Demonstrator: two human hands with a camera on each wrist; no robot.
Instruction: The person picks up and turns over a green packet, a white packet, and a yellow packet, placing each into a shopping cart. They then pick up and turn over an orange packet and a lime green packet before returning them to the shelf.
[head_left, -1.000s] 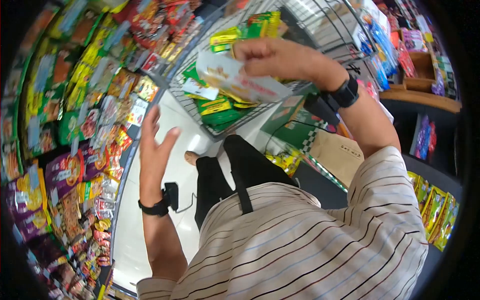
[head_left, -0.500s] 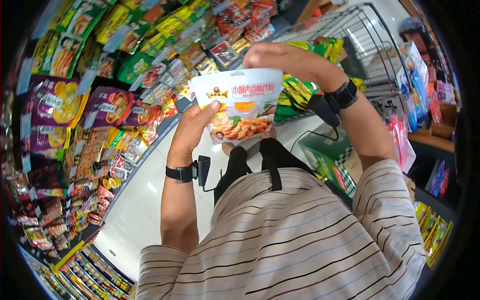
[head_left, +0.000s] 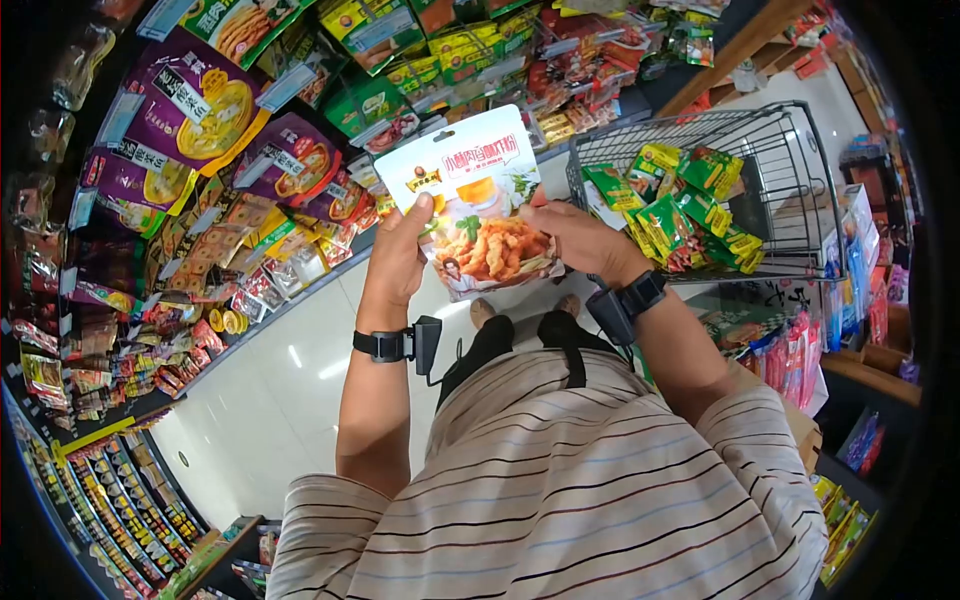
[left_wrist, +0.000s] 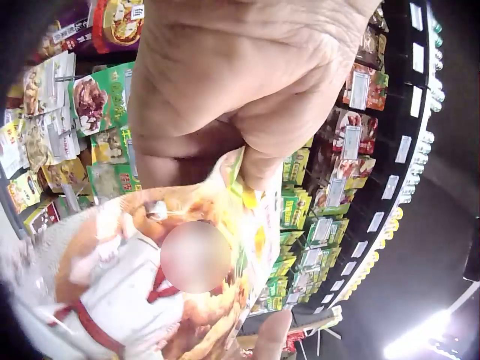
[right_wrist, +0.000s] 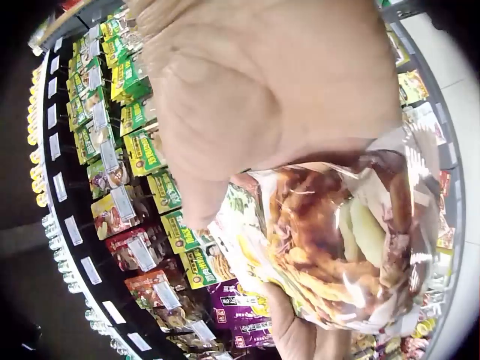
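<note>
Both hands hold up a white food pouch [head_left: 480, 200] printed with fried crispy strips, its front facing up in the head view. My left hand [head_left: 397, 250] grips the left edge, thumb on the front face. On the opposite edge my right hand [head_left: 580, 238] pinches the pouch, thumb over the print. From the left wrist, the pouch's lower part [left_wrist: 127, 285] shows a figure in white with a red scarf beneath the palm. In the right wrist view the printed food on the pouch [right_wrist: 330, 240] lies below the hand [right_wrist: 277, 82].
A wire shopping cart [head_left: 790, 180] stands at the right, holding several green and yellow packets [head_left: 665, 225]. Shelves of hanging packets line the left and far side, with purple pouches [head_left: 190, 110] nearest. Pale tiled floor [head_left: 270, 400] shows below, and more goods stand on the right.
The right hand has brought the pouch out from over the cart and moved from its top to its right edge. The left hand has come up and taken the left edge.
</note>
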